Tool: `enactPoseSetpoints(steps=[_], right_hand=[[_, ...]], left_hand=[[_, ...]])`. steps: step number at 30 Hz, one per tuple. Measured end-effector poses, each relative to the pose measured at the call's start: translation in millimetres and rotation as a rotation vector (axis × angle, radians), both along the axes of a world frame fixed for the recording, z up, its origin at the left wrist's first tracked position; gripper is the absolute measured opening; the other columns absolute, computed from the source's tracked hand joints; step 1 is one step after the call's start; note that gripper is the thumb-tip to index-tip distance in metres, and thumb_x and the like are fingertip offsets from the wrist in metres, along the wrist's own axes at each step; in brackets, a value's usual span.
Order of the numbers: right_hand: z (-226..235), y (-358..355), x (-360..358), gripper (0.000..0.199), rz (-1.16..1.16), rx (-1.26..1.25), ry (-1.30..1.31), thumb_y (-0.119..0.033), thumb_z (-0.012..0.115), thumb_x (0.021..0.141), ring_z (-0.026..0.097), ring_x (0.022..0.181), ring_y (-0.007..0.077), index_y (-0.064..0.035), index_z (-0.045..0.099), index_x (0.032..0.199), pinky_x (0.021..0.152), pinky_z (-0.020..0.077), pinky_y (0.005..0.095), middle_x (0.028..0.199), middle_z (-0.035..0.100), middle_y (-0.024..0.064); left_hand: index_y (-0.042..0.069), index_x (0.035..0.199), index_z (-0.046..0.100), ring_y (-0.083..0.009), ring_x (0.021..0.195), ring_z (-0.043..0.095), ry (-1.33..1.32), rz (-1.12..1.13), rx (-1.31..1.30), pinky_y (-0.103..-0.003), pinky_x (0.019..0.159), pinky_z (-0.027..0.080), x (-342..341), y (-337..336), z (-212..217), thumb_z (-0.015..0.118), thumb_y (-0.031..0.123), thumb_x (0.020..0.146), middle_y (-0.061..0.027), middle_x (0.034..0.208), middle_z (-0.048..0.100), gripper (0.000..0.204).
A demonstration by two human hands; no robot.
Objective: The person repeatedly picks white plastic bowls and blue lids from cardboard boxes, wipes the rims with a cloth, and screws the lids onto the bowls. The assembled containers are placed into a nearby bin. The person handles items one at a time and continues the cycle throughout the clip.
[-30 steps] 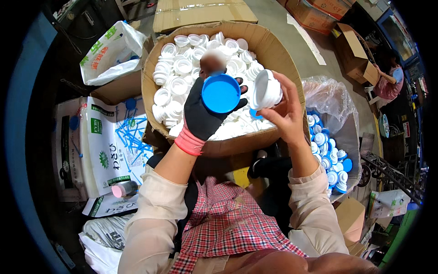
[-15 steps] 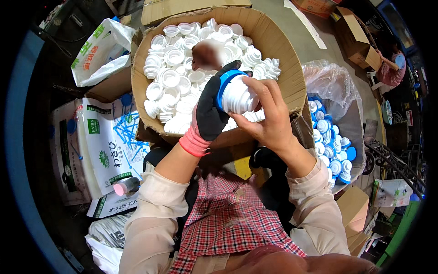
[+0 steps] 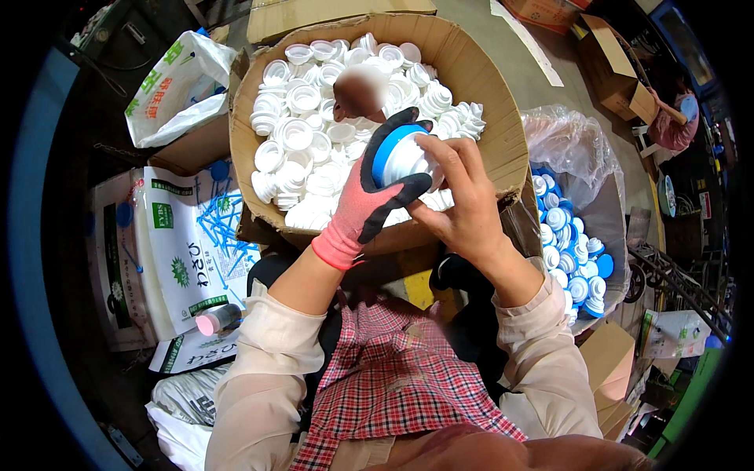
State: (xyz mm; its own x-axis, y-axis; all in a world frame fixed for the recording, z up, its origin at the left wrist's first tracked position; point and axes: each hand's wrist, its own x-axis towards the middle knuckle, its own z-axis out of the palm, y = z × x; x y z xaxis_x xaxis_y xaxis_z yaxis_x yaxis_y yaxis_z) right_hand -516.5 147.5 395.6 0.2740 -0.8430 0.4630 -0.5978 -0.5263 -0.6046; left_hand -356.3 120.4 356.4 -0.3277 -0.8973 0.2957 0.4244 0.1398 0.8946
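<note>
My left hand, in a pink glove with black-coated palm and fingers, wraps round a blue plastic cap with a stepped white plastic piece seated against it. On the right, my bare right hand curls its fingers and thumb at the white piece's edge. Both hands are above the near side of a large cardboard box. Loose white ribbed plastic pieces like the held one fill that box. A blurred brown patch covers some of them.
At right, a plastic-lined bin holds blue-and-white caps. Blue plastic sticks lie on printed sheeting at left, near a pink-ended bottle. A white bag stands far left. Another person works at far right.
My left hand has turned, its thumb now lying across the front of the cap and white piece, and the glove's pink back shows more. My right hand stays close at the white piece.
</note>
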Motion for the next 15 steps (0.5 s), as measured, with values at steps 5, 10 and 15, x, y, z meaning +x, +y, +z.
enactPoseSetpoints(steps=[5, 10, 15], right_hand=[[-9.1, -15.1, 1.6, 0.060, 0.031, 0.277, -0.581, -0.043, 0.067, 0.086, 0.052, 0.101, 0.0213, -0.0017, 0.052, 0.127, 0.091, 0.0412, 0.0319, 0.106, 0.053, 0.0088], [-20.3, -26.4, 18.1, 0.057, -0.333, 0.356, -0.702, -0.050, 0.038, 0.100, 0.044, 0.072, 0.0166, 0.0016, 0.055, 0.083, 0.069, 0.0384, 0.0319, 0.075, 0.051, 0.0050], [-29.0, -34.3, 4.5, 0.065, -0.288, 0.138, -0.681, -0.053, 0.037, 0.099, 0.054, 0.079, 0.0220, 0.0058, 0.064, 0.093, 0.075, 0.0430, 0.0350, 0.081, 0.061, 0.0127]], left_hand=[[0.001, 0.140, 0.042, -0.0169, 0.116, 0.052, 0.183, -0.038, 0.196, -0.030, 0.099, 0.042, -6.1, 3.1, 1.9, 0.069, 0.009, 0.082, -0.0089, 0.134, 0.053, 0.065], [-0.002, 0.138, 0.042, -0.0189, 0.115, 0.052, -0.031, 0.099, 0.044, -0.031, 0.099, 0.042, -24.1, 9.1, -25.7, 0.065, 0.006, 0.082, -0.0126, 0.132, 0.052, 0.061], [-0.005, 0.133, 0.044, -0.0229, 0.108, 0.056, -0.056, 0.245, 0.127, -0.034, 0.097, 0.044, -35.2, 4.2, -60.0, 0.060, 0.007, 0.088, -0.0144, 0.124, 0.054, 0.049]])
